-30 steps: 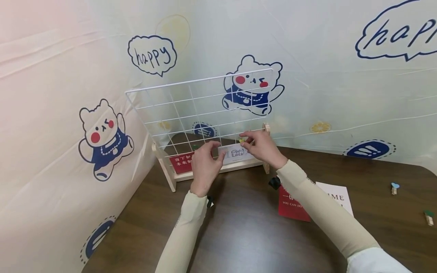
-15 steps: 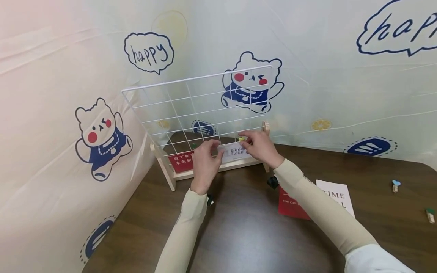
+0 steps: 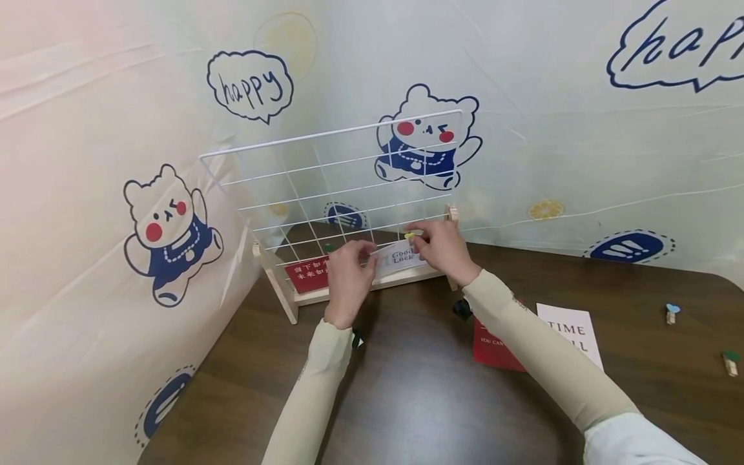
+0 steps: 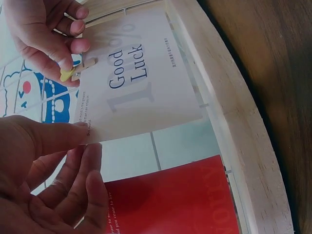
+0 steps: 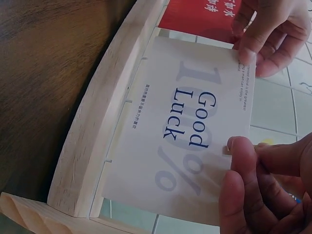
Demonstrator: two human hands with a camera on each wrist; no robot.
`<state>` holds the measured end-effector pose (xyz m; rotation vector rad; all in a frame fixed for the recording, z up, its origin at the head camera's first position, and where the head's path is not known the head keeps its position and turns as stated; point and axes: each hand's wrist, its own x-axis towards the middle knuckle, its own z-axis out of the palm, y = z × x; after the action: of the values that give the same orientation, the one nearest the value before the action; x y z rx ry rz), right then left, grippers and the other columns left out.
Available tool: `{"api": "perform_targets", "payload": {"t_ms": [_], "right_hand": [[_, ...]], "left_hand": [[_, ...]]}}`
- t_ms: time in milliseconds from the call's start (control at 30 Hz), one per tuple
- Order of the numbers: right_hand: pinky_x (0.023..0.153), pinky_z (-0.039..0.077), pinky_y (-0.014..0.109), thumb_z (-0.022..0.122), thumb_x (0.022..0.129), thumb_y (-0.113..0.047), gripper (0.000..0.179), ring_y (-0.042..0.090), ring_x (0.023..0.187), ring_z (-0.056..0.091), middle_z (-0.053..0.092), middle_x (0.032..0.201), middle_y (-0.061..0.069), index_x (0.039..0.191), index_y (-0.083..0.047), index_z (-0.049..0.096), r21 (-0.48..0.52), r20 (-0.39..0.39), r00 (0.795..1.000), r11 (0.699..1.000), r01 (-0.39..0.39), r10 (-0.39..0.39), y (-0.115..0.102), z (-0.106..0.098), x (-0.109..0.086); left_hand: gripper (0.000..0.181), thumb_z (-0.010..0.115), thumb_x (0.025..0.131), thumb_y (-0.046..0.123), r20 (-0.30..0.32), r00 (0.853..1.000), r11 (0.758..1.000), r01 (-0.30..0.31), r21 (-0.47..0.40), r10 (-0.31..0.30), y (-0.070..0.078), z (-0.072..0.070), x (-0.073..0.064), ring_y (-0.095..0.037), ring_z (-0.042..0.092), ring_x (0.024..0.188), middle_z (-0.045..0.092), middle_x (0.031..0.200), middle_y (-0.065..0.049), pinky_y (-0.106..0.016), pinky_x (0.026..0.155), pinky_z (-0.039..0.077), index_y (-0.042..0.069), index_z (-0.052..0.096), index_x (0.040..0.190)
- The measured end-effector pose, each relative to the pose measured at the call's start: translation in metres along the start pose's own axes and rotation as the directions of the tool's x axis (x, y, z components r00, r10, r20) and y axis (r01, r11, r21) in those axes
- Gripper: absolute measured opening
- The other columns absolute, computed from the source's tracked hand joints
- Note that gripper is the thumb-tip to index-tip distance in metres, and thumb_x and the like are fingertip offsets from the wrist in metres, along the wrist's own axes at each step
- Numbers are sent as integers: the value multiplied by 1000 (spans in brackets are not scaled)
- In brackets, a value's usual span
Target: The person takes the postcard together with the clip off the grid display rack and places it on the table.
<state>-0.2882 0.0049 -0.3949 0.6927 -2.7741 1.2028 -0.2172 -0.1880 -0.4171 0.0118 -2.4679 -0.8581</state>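
Observation:
Both hands are at a white "Good Luck" card (image 3: 401, 256) held in front of a white wire grid (image 3: 331, 134). My left hand (image 3: 351, 274) pinches its upper left corner between thumb and fingers. At the upper edge, my right hand (image 3: 446, 250) pinches a small wooden clothespin (image 4: 87, 63) with a yellow top, which sits over the card's edge in the left wrist view. Beside this card, a red card (image 3: 307, 274) hangs low on the grid, partly behind the left hand. A green-topped clothespin (image 3: 329, 248) shows at the red card's upper edge.
The grid stands in a wooden base (image 3: 314, 297) on a dark table (image 3: 407, 387). Right of it lie another red card (image 3: 494, 349), partly under the right sleeve, and a white card (image 3: 572, 326). Blue-topped (image 3: 671, 314) and green-topped (image 3: 730, 363) clothespins lie farther right. A printed curtain hangs behind.
The left thumb and index finger have drawn together on the card's corner, and the card tilts slightly more. The right hand keeps its pinch on the yellow-topped clothespin. The head view has shifted slightly.

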Motion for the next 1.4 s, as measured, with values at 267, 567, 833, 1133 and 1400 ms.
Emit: {"api": "perform_targets", "payload": {"t_ms": [267, 567, 833, 1133, 1400], "right_hand": [[52, 49, 25, 66, 102, -14, 29, 17, 63, 71, 77, 85, 12, 129, -5, 73, 10, -1, 1000, 1000, 0, 0, 0, -2, 4], [50, 51, 25, 67, 101, -12, 23, 16, 55, 67, 74, 80, 11, 121, -6, 77, 18, -51, 998, 999, 36, -35, 4, 0, 3], [52, 55, 24, 69, 100, -8, 21, 16, 52, 65, 75, 81, 14, 117, -3, 78, 59, -80, 995, 997, 58, -53, 0, -1, 1], [56, 57, 26, 67, 100, -7, 19, 21, 55, 68, 76, 84, 15, 115, -1, 78, 143, -87, 993, 986, 87, -75, -8, -19, -6], [58, 61, 29, 65, 101, -4, 19, 29, 61, 69, 76, 87, 19, 116, 1, 76, 260, -62, 996, 963, 73, -59, -2, -43, -27]], "left_hand": [[14, 77, 93, 8, 18, 1000, 1000, 10, -25, -9, 1, 0, 1, -26, 76, 90, 79, 103, -12, -40, 83, 61, 7, 81, 106], [14, 76, 94, 8, 14, 1000, 999, 8, -32, -8, 2, -1, 0, -27, 76, 91, 79, 103, -12, -42, 84, 60, 6, 81, 107], [15, 77, 93, 8, 13, 1000, 999, 5, -47, -5, 5, -7, -2, -27, 76, 90, 80, 104, -11, -43, 85, 60, 6, 81, 107], [12, 76, 94, 8, 45, 999, 997, -10, -77, 13, 17, -27, -4, -25, 77, 86, 80, 103, -11, -39, 79, 62, 7, 81, 105], [9, 78, 93, 10, 68, 997, 998, -17, -67, 21, 29, -36, -11, -22, 72, 79, 80, 99, -9, -36, 74, 58, 9, 82, 101]]}}
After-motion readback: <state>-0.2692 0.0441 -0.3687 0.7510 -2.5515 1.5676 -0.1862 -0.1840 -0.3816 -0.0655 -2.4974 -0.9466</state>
